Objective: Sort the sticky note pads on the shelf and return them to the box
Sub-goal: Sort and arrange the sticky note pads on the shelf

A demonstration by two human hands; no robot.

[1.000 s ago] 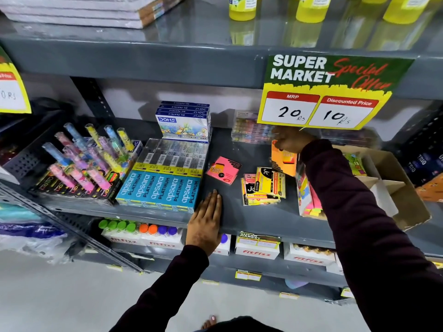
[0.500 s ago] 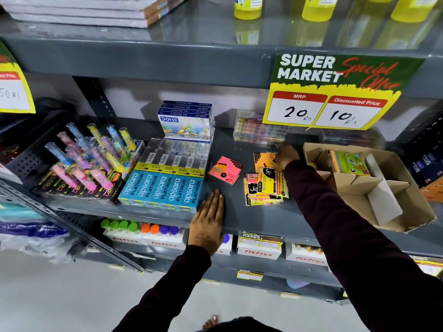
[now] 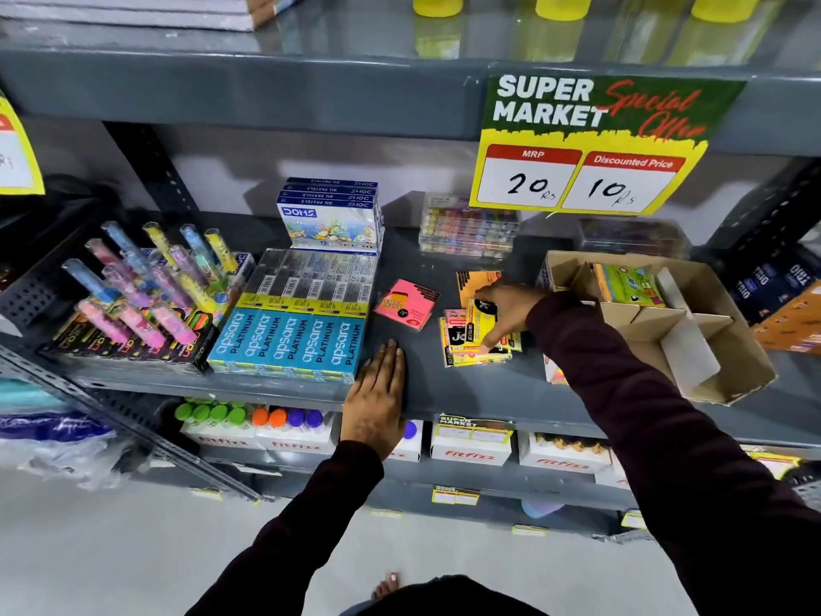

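Note:
A pile of yellow sticky note pads (image 3: 462,349) lies on the grey shelf (image 3: 426,389), and my right hand (image 3: 506,311) rests on top with fingers closing around the uppermost yellow pad (image 3: 482,320). An orange pad (image 3: 471,282) lies just behind the pile. Left of it, a pink pad (image 3: 406,304) lies alone. The cardboard box (image 3: 711,366) with dividers stands at the right, holding a green pad (image 3: 631,286) in a back compartment. More pads (image 3: 555,371) lean by the box's front left, mostly hidden by my sleeve. My left hand (image 3: 377,393) lies flat on the shelf edge.
Blue apsara pencil boxes (image 3: 288,340) and stacked DOMS boxes (image 3: 331,215) fill the shelf's middle left; a rack of tube pens (image 3: 146,286) stands further left. Clear crayon cases (image 3: 466,226) sit at the back. A price sign (image 3: 586,144) hangs above. Fitfizz boxes (image 3: 471,446) line the lower shelf.
My right hand came down from the back of the shelf, leaving the orange pad lying behind the pile, and moved forward onto the yellow pile. My left hand has stayed put.

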